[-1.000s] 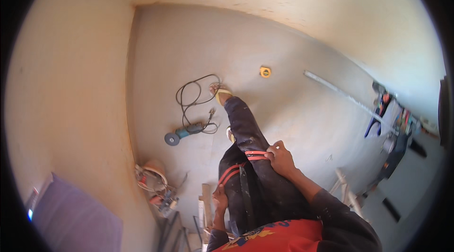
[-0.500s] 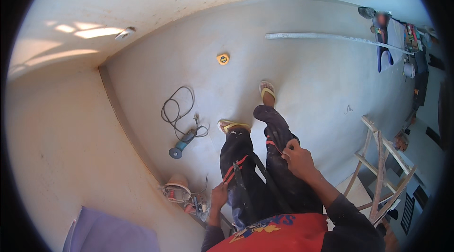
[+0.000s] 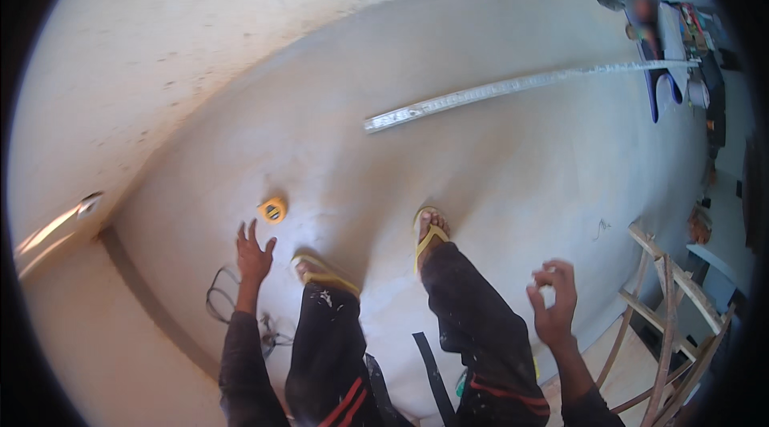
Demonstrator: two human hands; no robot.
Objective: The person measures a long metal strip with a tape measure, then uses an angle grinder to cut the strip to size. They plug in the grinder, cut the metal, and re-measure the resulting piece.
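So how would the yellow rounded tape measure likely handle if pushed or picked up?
The yellow rounded tape measure probably feels stiff, given its compact, hard-looking case. Lying face-up on the smooth-looking grey floor, it would likely slide rather than roll.

soft light, bright streaks on wall (image 3: 184,58), faint shadows across floor (image 3: 497,163) — curved, dark fisheye edges

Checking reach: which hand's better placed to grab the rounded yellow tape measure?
Probably the left hand: open and close to the rounded yellow tape measure. The right hand is half curled and much farther away.
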